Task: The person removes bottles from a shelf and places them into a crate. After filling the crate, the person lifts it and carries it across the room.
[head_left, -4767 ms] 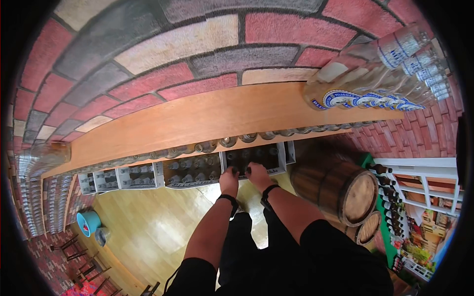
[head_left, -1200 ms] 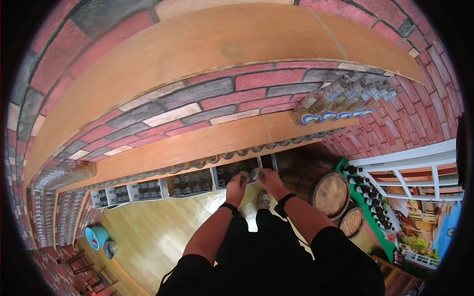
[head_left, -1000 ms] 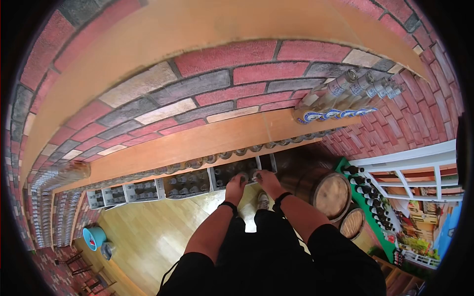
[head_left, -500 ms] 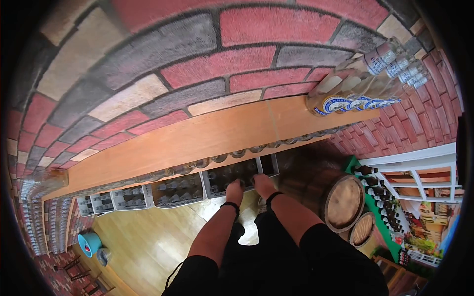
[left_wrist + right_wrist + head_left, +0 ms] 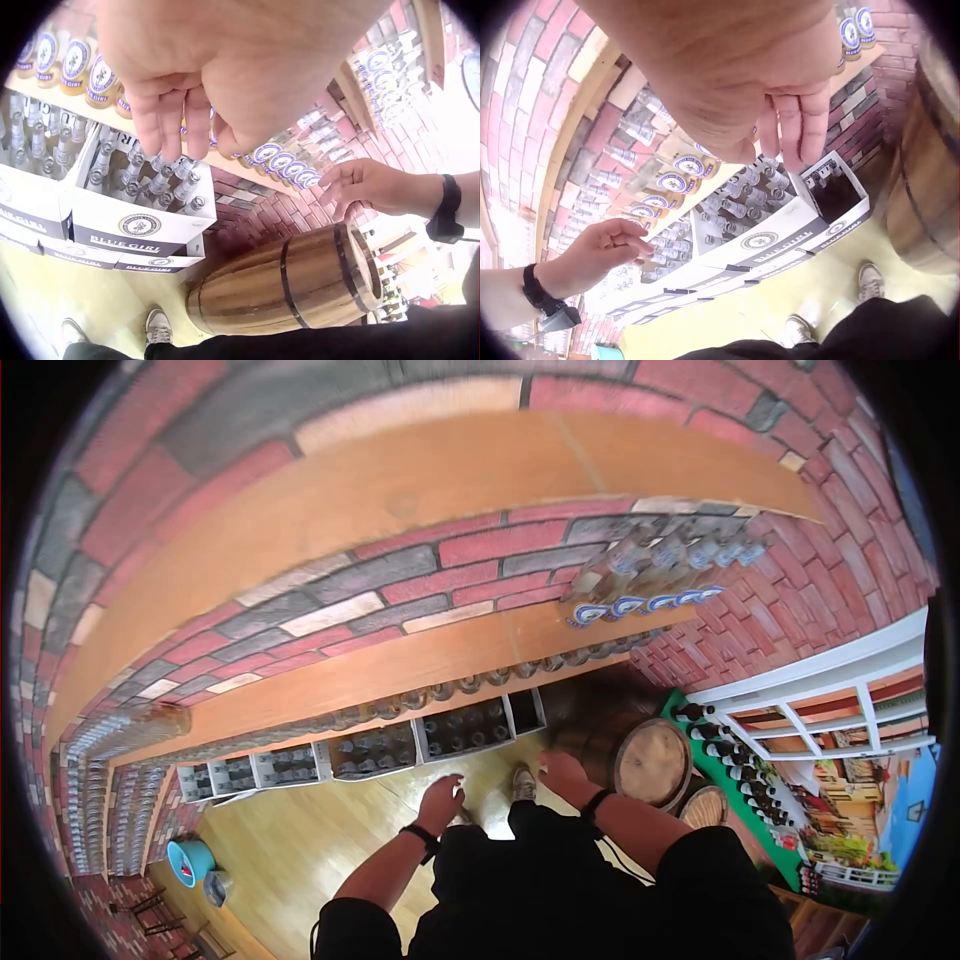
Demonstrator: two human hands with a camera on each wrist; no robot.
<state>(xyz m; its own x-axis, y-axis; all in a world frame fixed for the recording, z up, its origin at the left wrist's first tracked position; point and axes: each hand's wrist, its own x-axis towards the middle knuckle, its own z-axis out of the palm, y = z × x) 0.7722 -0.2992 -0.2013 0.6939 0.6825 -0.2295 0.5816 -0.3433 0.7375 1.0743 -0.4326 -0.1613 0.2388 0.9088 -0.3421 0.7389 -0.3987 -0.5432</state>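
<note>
Both hands hang in the air with nothing held. In the head view the left hand [image 5: 440, 802] is before the crate of clear bottles [image 5: 465, 729], and the right hand [image 5: 565, 775] is near the barrel [image 5: 652, 762]. The left wrist view has the left hand [image 5: 225, 67] with loosely bent fingers, above a white BLUE GIRL crate [image 5: 142, 219] holding several upright bottles. In the right wrist view the right hand [image 5: 742, 90] has relaxed fingers over the bottle crate [image 5: 761, 241]. Neither hand touches a bottle.
Crates stand in a row below a wooden shelf [image 5: 400, 650] bearing bottles. Two barrels are at the right, beside dark bottles on a green surface [image 5: 735, 790]. A blue bucket [image 5: 190, 862] stands on the floor at the left. Shoes [image 5: 524, 784] stand near the crates.
Half a second ago the hands were close together at the crate. They have since drawn back from it and moved apart, and the head view has shifted, showing the upper shelf again.
</note>
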